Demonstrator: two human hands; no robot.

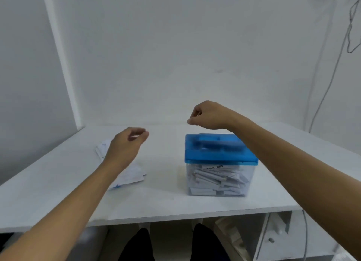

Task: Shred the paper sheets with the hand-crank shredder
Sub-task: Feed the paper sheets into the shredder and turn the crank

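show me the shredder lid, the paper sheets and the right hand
shredder lid (220,153): head view, blue top surface
paper sheets (132,174): head view, near right part
right hand (209,115): head view, back of hand

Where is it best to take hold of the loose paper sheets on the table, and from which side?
Take the paper sheets at their right-hand corner, nearest the shredder. They lie flat and fanned on the table, so that corner sticks out free. Probably pinch it from above and the right; the left hand hovers over them.
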